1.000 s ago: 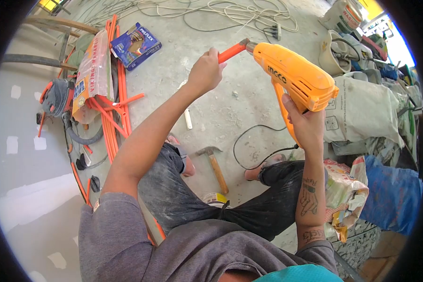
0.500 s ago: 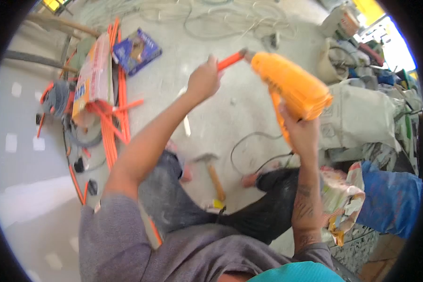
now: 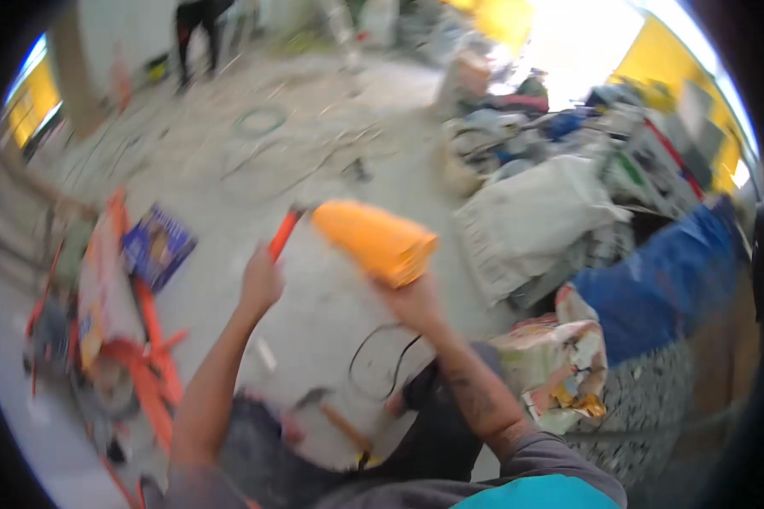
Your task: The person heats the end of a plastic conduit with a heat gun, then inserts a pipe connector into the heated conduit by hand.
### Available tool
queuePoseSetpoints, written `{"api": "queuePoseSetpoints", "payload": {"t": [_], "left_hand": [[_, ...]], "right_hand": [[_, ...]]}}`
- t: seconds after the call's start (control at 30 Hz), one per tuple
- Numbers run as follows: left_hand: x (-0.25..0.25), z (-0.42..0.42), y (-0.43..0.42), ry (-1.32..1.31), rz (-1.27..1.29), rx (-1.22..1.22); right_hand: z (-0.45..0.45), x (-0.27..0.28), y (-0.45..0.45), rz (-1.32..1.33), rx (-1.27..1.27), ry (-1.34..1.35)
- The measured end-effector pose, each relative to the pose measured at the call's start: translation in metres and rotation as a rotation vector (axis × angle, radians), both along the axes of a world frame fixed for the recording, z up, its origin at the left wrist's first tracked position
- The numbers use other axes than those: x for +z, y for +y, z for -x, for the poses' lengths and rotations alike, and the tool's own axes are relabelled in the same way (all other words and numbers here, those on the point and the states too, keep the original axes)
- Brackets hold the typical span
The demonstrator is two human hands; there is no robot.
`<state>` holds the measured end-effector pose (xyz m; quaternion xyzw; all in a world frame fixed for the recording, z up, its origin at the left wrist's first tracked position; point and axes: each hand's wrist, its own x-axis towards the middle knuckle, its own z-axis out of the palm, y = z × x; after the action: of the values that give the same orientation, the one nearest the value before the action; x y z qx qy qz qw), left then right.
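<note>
My left hand (image 3: pixel 262 284) is closed around a short orange pipe (image 3: pixel 285 235), which sticks out upward from the fist. In my right hand (image 3: pixel 413 303) is a yellow-orange heat gun (image 3: pixel 372 241), its grip mostly hidden by the hand and the body of the tool. The gun's metal nozzle is at the dark upper end of the pipe; I cannot tell whether they touch. A black cord (image 3: pixel 354 365) loops on the floor below. Between my feet lies a hammer with a wooden handle (image 3: pixel 346 427).
Orange pipes (image 3: pixel 154 327), a printed sack (image 3: pixel 102 293) and a purple-blue box (image 3: pixel 159 246) lie to the left. White sacks (image 3: pixel 535 216), a blue sheet (image 3: pixel 654 284) and a crumpled bag (image 3: pixel 560 365) crowd the right. Far off stands another person (image 3: pixel 198 30); hoses (image 3: pixel 259 121) lie on the floor.
The view has swung up and to the right, bringing the far room and another person into sight. Both hands still hold the pipe and heat gun close together.
</note>
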<state>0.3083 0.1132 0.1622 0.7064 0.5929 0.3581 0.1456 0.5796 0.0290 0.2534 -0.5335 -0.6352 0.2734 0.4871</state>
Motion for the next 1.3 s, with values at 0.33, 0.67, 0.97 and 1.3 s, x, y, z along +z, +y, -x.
{"api": "queuePoseSetpoints", "payload": {"t": [0.33,0.67,0.97,1.3], "left_hand": [[0.013,-0.002,0.006,-0.077,0.005,0.070],[0.016,-0.006,0.001,-0.120,-0.019,0.066],[0.016,-0.006,0.001,-0.108,-0.015,0.047],[0.017,-0.004,0.000,-0.107,-0.037,0.073]], "right_hand": [[0.009,0.027,-0.008,0.183,0.036,-0.087],[0.014,0.023,-0.007,0.128,0.033,-0.057],[0.018,0.022,-0.007,-0.040,0.043,-0.099],[0.018,0.020,-0.007,0.001,0.031,-0.102]]}}
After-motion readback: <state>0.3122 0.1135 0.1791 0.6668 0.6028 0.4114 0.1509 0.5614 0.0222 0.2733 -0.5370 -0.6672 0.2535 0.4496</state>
